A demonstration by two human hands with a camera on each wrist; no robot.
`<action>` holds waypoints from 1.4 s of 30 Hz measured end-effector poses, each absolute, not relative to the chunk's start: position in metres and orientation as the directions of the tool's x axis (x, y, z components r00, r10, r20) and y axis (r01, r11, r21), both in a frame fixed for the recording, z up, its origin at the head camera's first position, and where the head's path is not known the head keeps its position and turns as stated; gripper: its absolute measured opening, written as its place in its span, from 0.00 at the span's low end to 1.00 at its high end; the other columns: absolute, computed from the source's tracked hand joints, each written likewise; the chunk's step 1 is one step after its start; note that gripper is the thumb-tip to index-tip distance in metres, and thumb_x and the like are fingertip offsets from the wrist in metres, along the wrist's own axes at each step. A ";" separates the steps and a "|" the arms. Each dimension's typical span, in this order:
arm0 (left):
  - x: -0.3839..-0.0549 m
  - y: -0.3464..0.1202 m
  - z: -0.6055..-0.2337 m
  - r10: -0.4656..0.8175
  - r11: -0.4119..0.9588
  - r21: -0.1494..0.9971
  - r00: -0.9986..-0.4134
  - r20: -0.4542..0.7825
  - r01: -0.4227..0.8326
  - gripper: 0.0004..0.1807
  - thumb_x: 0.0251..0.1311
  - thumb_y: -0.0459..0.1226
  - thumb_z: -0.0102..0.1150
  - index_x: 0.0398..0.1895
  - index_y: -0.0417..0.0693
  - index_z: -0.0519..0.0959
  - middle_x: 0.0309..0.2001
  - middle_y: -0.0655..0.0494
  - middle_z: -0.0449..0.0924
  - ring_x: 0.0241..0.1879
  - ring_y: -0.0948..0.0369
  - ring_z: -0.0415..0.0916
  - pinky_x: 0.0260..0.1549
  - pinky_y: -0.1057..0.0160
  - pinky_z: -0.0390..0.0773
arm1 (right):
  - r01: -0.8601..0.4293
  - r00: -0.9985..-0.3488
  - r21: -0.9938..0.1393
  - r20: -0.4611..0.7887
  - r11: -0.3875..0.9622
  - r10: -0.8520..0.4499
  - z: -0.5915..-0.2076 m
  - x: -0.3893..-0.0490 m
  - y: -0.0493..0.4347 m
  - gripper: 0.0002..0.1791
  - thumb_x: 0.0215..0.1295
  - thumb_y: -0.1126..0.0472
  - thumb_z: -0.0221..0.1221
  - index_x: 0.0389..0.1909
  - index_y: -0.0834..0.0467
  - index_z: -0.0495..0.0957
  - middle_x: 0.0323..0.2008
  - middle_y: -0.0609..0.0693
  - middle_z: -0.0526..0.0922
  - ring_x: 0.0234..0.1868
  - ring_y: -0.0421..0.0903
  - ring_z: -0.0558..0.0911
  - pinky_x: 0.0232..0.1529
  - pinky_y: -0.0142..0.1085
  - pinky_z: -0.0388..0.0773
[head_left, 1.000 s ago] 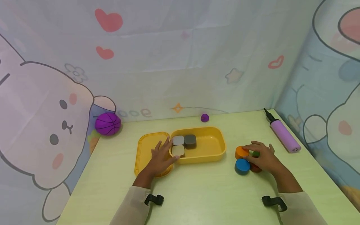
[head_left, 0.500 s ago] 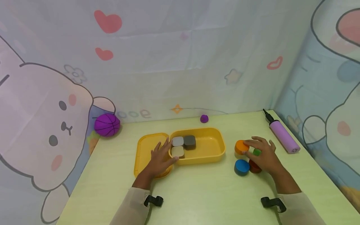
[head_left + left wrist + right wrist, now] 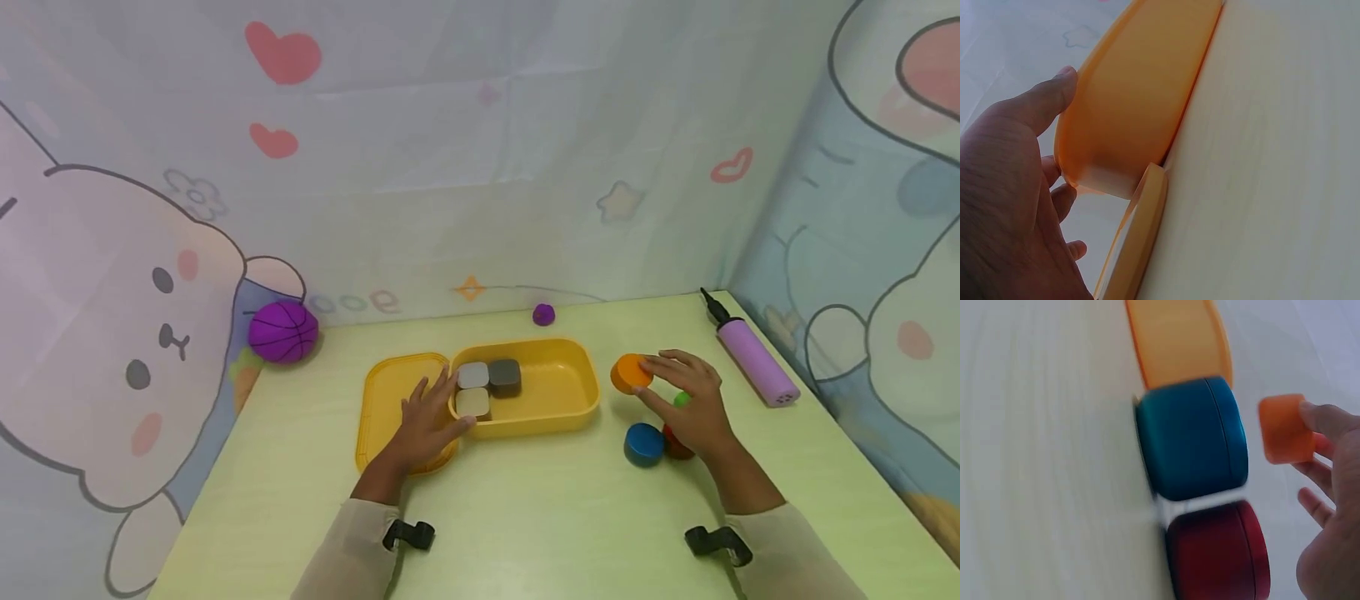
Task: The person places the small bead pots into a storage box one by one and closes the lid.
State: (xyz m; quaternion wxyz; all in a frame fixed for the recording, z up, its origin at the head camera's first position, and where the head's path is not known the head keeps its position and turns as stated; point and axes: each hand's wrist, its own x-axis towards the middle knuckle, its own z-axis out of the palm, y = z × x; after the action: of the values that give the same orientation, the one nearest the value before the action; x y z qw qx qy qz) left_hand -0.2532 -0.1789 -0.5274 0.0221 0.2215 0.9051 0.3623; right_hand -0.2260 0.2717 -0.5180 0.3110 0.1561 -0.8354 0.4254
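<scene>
My right hand [image 3: 693, 408] pinches an orange round block [image 3: 630, 374] between thumb and fingers, raised over the table right of the yellow box [image 3: 558, 393]. Below it stand a blue round block [image 3: 643, 445] and a dark red one [image 3: 1219, 553]; a green piece [image 3: 681, 399] is mostly covered by the hand. My left hand [image 3: 423, 425] rests against the box's left end, fingers spread, with the thumb [image 3: 1054, 94] at the rim. Inside the box's left part sit a light grey block [image 3: 473, 375], a dark grey block [image 3: 505, 377] and a beige block [image 3: 473, 403].
A yellow lid [image 3: 382, 408] lies flat left of the box, partly under my left hand. A purple ball [image 3: 283, 332] is at the back left, a small purple object [image 3: 543, 314] behind the box. A pink hand pump [image 3: 757, 362] lies at the right edge.
My right hand has lifted the orange block from beside the blue one and moved it up and left toward the box. The left hand has stayed at the box.
</scene>
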 end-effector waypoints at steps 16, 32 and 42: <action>-0.253 -0.178 -0.528 0.406 0.642 0.670 -0.907 0.116 0.373 0.49 0.77 0.63 0.57 0.92 0.61 0.48 0.92 0.54 0.39 0.89 0.32 0.29 0.72 0.11 0.27 | -0.673 -0.658 -0.531 0.747 0.515 -0.089 -0.512 -0.239 0.211 0.29 0.55 0.74 0.79 0.60 0.64 0.88 0.59 0.64 0.90 0.59 0.66 0.87 0.69 0.50 0.67; -0.254 -0.180 -0.528 0.416 0.638 0.669 -0.902 0.117 0.381 0.50 0.77 0.64 0.57 0.92 0.59 0.48 0.92 0.52 0.39 0.89 0.31 0.28 0.71 0.11 0.27 | -0.675 -0.680 -0.488 0.703 0.553 -0.209 -0.511 -0.240 0.161 0.24 0.57 0.69 0.80 0.56 0.68 0.89 0.50 0.62 0.94 0.48 0.61 0.91 0.58 0.57 0.79; -0.253 -0.177 -0.529 0.400 0.624 0.672 -0.902 0.163 0.398 0.52 0.75 0.68 0.55 0.91 0.54 0.51 0.91 0.47 0.43 0.87 0.27 0.33 0.69 0.09 0.28 | -0.537 -0.842 -0.618 0.434 0.575 -0.320 -0.495 -0.246 0.147 0.25 0.67 0.61 0.77 0.62 0.67 0.86 0.55 0.61 0.92 0.41 0.50 0.90 0.51 0.53 0.91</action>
State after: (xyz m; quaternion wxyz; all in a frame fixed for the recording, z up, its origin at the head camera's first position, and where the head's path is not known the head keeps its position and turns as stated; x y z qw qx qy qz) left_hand -0.2528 -0.1775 -0.5290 0.0011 0.2215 0.9011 0.3727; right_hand -0.2456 0.1474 -0.4953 0.1383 0.2444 -0.8764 0.3911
